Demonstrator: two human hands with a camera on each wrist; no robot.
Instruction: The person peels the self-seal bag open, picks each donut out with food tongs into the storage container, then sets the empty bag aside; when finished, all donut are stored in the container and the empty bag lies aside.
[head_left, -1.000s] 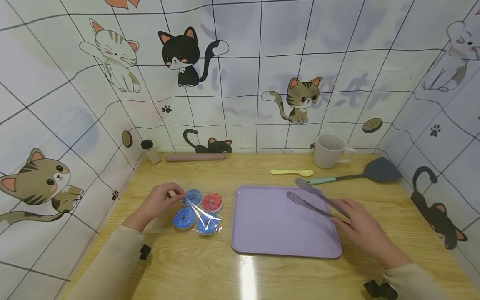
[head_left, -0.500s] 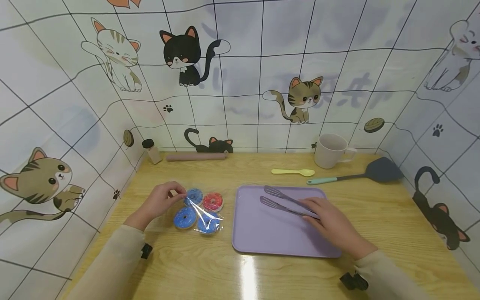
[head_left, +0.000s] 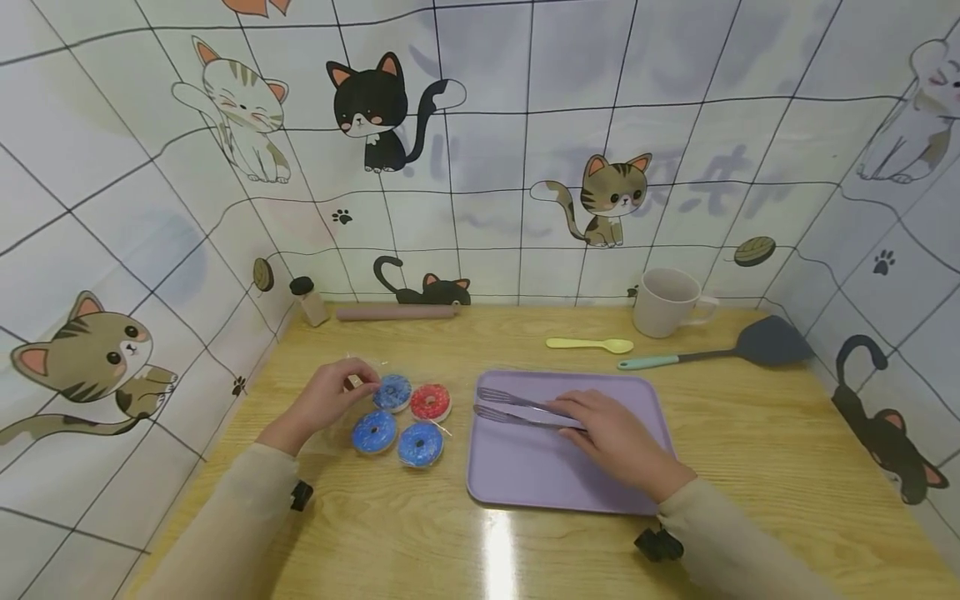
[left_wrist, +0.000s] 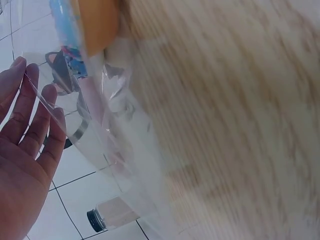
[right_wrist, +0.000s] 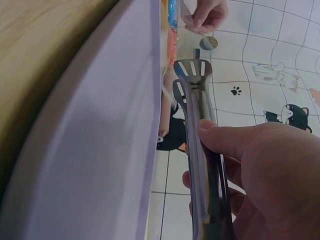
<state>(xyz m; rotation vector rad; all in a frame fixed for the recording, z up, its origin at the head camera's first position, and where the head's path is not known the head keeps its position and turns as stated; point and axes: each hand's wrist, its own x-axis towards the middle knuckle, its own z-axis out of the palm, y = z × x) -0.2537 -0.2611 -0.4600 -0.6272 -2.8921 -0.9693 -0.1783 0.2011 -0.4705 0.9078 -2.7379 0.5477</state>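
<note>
My left hand (head_left: 330, 396) pinches the edge of a clear plastic bag (left_wrist: 107, 130) between thumb and fingertips. Close beside that hand, three blue donuts (head_left: 374, 432) and one red donut (head_left: 431, 402) lie on the table; whether they sit inside the bag is hard to tell. My right hand (head_left: 618, 437) grips metal tongs (right_wrist: 197, 130) with slotted ends, thumb on one arm and fingers round the other. In the head view the tongs are over the lilac tray (head_left: 525, 475), their tips spread slightly apart at its left edge, pointing to the donuts.
Behind the tray lie a yellow spoon (head_left: 588, 344) and a spatula (head_left: 772, 342) with a mint handle. A mug (head_left: 663, 304) stands at the back right. A rolling pin (head_left: 397, 312) and a black-capped shaker (head_left: 309, 302) are at the back left, against the cat-print wall.
My right hand has carried the tongs leftward across the tray, from its right side toward the donuts. The left hand stays by the donuts, while the plastic over them has shifted.
</note>
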